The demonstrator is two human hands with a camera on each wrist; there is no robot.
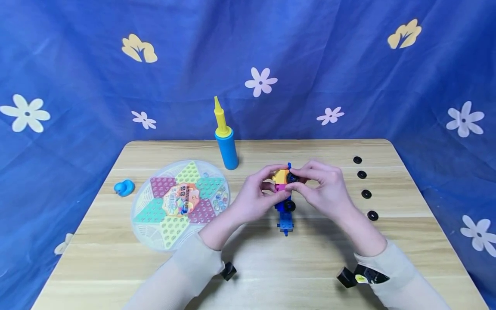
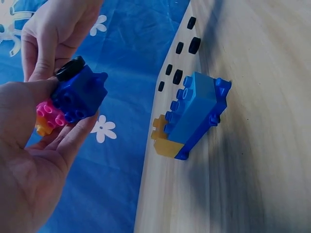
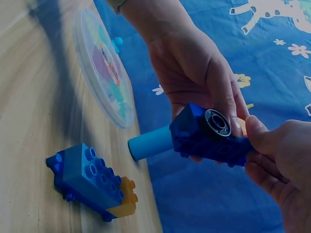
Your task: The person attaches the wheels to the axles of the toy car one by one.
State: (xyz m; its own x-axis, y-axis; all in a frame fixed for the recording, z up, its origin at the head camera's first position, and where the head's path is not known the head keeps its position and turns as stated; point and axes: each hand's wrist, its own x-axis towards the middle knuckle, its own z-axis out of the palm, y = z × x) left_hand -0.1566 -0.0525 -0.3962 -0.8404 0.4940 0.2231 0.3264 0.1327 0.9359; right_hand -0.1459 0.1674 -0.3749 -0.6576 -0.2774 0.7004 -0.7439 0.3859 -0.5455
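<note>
A toy car of building blocks (image 3: 194,136), with a blue base, hangs above the table between both hands. My left hand (image 1: 253,196) grips its side, thumb and fingers around the pink block (image 2: 50,113) and the orange block (image 1: 281,177). Opposite, my right hand (image 1: 324,189) pinches a black wheel (image 1: 292,177) at the car's far end with thumb and forefinger. A second wheel (image 3: 217,123) sits on the nearer end. Below the hands, another blue block vehicle (image 2: 194,109) with a yellow-orange block at one end stands on the table, partly hidden in the head view.
Several loose black wheels (image 1: 366,194) lie in a row on the right of the wooden table (image 1: 294,275). On the left are a round Chinese checkers board (image 1: 144,234) and a small blue toy duck (image 1: 124,188). A blue-and-yellow hand pump (image 1: 227,150) stands at the back.
</note>
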